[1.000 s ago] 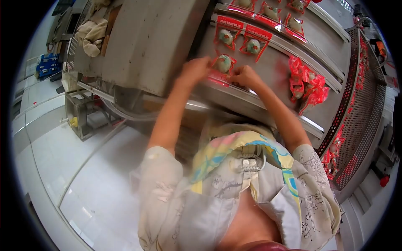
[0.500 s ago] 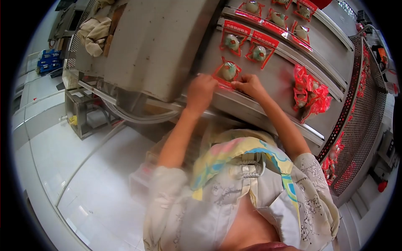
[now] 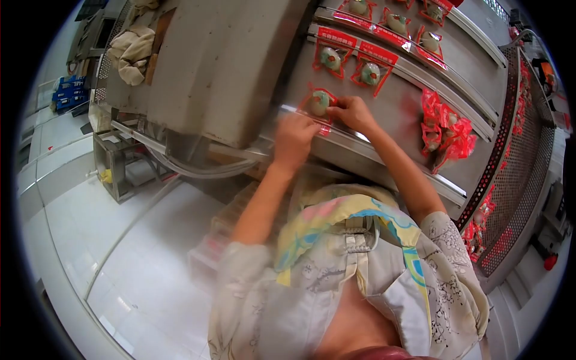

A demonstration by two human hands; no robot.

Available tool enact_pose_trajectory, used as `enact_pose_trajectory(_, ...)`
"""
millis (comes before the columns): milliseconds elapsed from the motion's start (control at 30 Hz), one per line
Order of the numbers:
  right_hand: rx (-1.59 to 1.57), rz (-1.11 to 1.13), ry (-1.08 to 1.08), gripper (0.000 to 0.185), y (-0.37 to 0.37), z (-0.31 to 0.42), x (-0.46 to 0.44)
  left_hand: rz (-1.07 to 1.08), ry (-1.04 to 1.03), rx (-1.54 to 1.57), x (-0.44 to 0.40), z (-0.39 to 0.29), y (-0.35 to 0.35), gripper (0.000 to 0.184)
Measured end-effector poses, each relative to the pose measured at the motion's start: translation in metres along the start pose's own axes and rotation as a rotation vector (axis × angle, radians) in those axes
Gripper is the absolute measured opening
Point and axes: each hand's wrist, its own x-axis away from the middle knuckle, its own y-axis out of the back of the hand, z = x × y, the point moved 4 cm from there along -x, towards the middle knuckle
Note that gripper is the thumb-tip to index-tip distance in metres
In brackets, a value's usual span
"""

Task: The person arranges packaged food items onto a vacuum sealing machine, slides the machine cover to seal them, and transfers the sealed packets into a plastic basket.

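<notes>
Here, in the head view, the packet (image 3: 320,107) is a clear pouch with red edges, a pale greenish, egg-shaped item (image 3: 318,101) bulging inside it. It lies just left of the right hand's (image 3: 355,114) bent fingertips, which pinch its side, and just beyond the left hand's (image 3: 294,141) curled fingers, too blurred to tell whether they grip its near edge.

Near packet (image 3: 318,103): on the worktop (image 3: 384,111).
Right hand (image 3: 354,113): touching its right side.
Left hand (image 3: 295,137): before it, slightly left.
Packet pair (image 3: 370,73): behind it, side by side.
Packet heap (image 3: 447,133): to its right, same worktop.
Metal cover (image 3: 210,66): left of it (cloth (image 3: 130,54) farther left).
Perforated tray (image 3: 517,180): far right of it, past the heap.
</notes>
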Motion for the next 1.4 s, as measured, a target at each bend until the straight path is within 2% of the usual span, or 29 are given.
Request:
enact_pose_trajectory(100, 0.02, 0.078, -0.021, 0.022, 0.003, 0.007, 0.001, 0.01, 0.021, 0.049, 0.003, 0.004, -0.005, 0.014)
enact_pose_trajectory(200, 0.078, -0.061, 0.074, 0.03, 0.005, 0.014, 0.015, 0.03, 0.002, 0.058, -0.004, -0.001, -0.003, 0.013)
enact_pose_trajectory(300, 0.415, -0.396, 0.302, 0.041, 0.046, 0.052, 0.074, 0.106, 0.007, 0.043, -0.007, -0.006, 0.001, 0.017)
enact_pose_trajectory(400, 0.624, -0.625, 0.355, 0.044, 0.106, 0.071, 0.143, 0.136, -0.039, 0.182, -0.014, -0.018, 0.013, 0.023)
enact_pose_trajectory(500, 0.659, -0.908, 0.231, 0.03, 0.144, 0.045, 0.175, 0.101, 0.008, 0.327, -0.02, -0.031, 0.005, 0.027)
enact_pose_trajectory(600, 0.696, -0.769, 0.103, 0.018, 0.143, 0.009, 0.176, 0.114, 0.046, 0.508, -0.036, -0.047, -0.032, 0.026)
enact_pose_trajectory(700, 0.701, -0.723, 0.233, 0.013, 0.127, 0.021, 0.182, 0.121, 0.074, 0.657, -0.059, -0.078, -0.057, 0.023)
enact_pose_trajectory(800, 0.647, -0.673, 0.325, 0.015, 0.115, 0.034, 0.189, 0.362, 0.387, 0.868, -0.074, -0.088, -0.098, 0.026)
enact_pose_trajectory(900, 0.565, -0.542, 0.396, 0.014, 0.1, 0.043, 0.188, 0.775, 0.606, 0.919, -0.083, -0.092, -0.113, 0.03)
enact_pose_trajectory(933, 0.524, -0.504, 0.453, 0.015, 0.097, 0.046, 0.186, 0.857, 0.53, 0.913, -0.08, -0.088, -0.118, 0.035)
enact_pose_trajectory(1033, 0.313, -0.583, 0.397, 0.018, 0.093, 0.042, 0.19, 0.937, 0.708, 0.931, -0.068, -0.072, -0.122, 0.035)
enact_pose_trajectory(1133, -0.08, -0.677, 0.099, 0.026, 0.098, 0.01, 0.201, 1.024, 0.886, 1.116, -0.054, -0.058, -0.129, 0.036)
enact_pose_trajectory(1233, -0.569, -0.126, -0.607, 0.042, 0.094, -0.036, 0.2, 1.033, 0.917, 1.135, -0.046, -0.06, -0.121, 0.039)
enact_pose_trajectory(1267, -0.629, -0.08, -0.63, 0.043, 0.09, -0.032, 0.199, 1.023, 0.907, 1.12, -0.047, -0.062, -0.118, 0.042)
enact_pose_trajectory(1367, -0.811, 0.006, -0.662, 0.045, 0.07, -0.025, 0.192, 1.118, 0.895, 0.889, -0.048, -0.06, -0.116, 0.023)
enact_pose_trajectory(1400, -0.875, -0.006, -0.644, 0.044, 0.063, -0.032, 0.189, 1.124, 0.897, 0.927, -0.048, -0.061, -0.113, 0.023)
